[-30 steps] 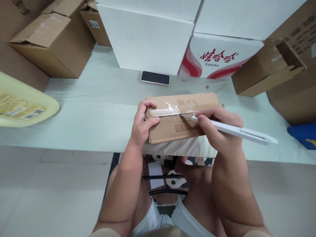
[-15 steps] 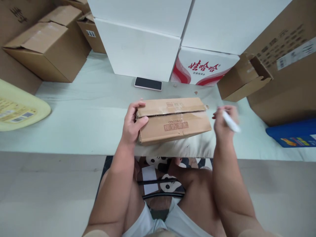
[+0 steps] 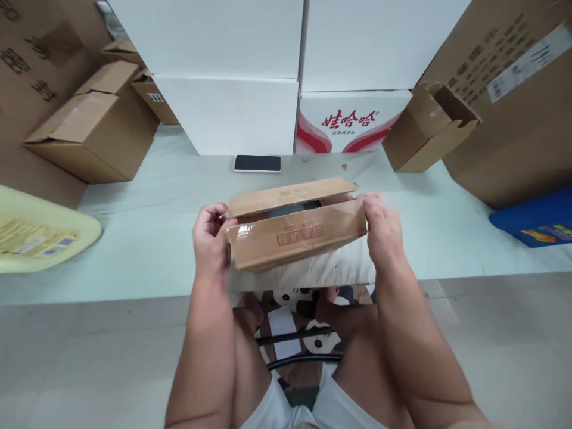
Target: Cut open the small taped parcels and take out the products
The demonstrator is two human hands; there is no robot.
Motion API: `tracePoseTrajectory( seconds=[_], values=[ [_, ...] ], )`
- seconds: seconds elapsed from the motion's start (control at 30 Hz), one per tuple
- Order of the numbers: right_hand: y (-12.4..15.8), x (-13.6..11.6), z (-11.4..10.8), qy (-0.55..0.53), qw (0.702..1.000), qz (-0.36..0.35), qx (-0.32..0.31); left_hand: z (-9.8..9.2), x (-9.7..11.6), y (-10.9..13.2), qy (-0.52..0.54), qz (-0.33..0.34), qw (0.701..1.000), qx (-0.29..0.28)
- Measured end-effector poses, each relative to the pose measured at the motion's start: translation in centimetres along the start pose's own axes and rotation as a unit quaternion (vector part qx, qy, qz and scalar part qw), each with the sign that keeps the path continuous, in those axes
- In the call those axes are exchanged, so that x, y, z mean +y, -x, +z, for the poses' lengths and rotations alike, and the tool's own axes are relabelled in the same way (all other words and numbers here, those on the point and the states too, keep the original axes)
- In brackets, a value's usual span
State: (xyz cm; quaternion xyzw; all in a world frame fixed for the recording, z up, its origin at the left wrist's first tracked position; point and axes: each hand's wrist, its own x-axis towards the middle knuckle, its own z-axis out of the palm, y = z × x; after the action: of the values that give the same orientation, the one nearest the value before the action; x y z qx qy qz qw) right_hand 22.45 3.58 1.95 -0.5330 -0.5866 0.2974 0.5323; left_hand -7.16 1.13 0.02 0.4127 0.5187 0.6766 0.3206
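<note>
A brown cardboard box (image 3: 263,250) with "COCONUT" and red-brown characters on its near side lies at the front of the covered table. Its two top flaps stand partly raised, with a gap between them. Something dark bluish-green (image 3: 292,210) shows inside, its kind unclear. At the box's left end, my left hand (image 3: 209,243) is closed on the flap edges, thumb on the near one. My right hand (image 3: 385,229) grips the right end of the near flap, slightly blurred. Whether it also holds the white tool from before is hidden.
Behind the box lie a phone (image 3: 258,163) and small scraps. White cartons (image 3: 227,116) and a red-and-white carton (image 3: 353,125) form a wall at the back. An opened small box (image 3: 424,134) and blue package (image 3: 536,223) are right; cardboard boxes (image 3: 102,134) and a yellow bottle (image 3: 44,232), left.
My right hand has moved left onto the box's right end, and the white tool in it no longer shows. The flaps have opened from nearly closed. The view has shifted slightly.
</note>
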Motion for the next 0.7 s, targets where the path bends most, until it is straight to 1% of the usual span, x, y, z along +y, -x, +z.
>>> tracePoseTrajectory(
  seconds=[0.07,0.13,0.2,0.27,0.3,0.33,0.37,0.4,0.47,0.5,0.53,0.6,0.7],
  values=[
    [0.9,-1.6,0.7,-0.029,0.999,-0.029,0.004,-0.1,0.6,0.2,-0.055,0.021,0.998,0.026],
    [1.4,-2.3,1.2,-0.089,0.995,-0.049,-0.014,-0.4,1.3,0.4,-0.106,0.068,0.992,0.025],
    [1.4,-2.3,1.3,-0.132,0.988,-0.063,-0.057,-0.8,1.9,0.6,-0.142,0.119,0.982,0.023],
    [1.1,-2.0,1.1,-0.14,0.98,-0.074,-0.119,-1.2,2.6,0.7,-0.168,0.159,0.973,0.019],
    [0.8,-1.8,0.8,-0.134,0.975,-0.084,-0.157,-1.3,3.1,0.6,-0.182,0.176,0.967,-0.004],
    [0.5,-1.7,0.5,-0.124,0.968,-0.1,-0.196,-1.3,3.5,0.4,-0.2,0.188,0.96,-0.053],
    [0.2,-1.7,0.2,-0.112,0.959,-0.12,-0.231,-1.2,4.1,0.2,-0.225,0.196,0.946,-0.123],
    [0.0,-1.8,-0.2,-0.096,0.949,-0.142,-0.264,-1.1,4.6,-0.1,-0.256,0.199,0.924,-0.205],
    [-0.2,-2.1,-0.8,-0.047,0.928,-0.185,-0.319,-0.7,5.7,-0.9,-0.322,0.194,0.856,-0.356],
    [-0.2,-2.3,-1.0,-0.018,0.92,-0.198,-0.337,-0.5,6.3,-1.3,-0.349,0.188,0.823,-0.407],
    [-0.1,-2.4,-1.1,0.01,0.913,-0.206,-0.351,-0.3,6.9,-1.7,-0.368,0.188,0.798,-0.439],
    [0.3,-2.5,-1.1,0.048,0.907,-0.207,-0.363,-0.2,8.3,-2.6,-0.394,0.204,0.76,-0.475],
    [1.0,-2.2,-0.7,0.045,0.918,-0.208,-0.336,-0.3,11.4,-3.8,-0.443,0.248,0.705,-0.496]
  ],
)
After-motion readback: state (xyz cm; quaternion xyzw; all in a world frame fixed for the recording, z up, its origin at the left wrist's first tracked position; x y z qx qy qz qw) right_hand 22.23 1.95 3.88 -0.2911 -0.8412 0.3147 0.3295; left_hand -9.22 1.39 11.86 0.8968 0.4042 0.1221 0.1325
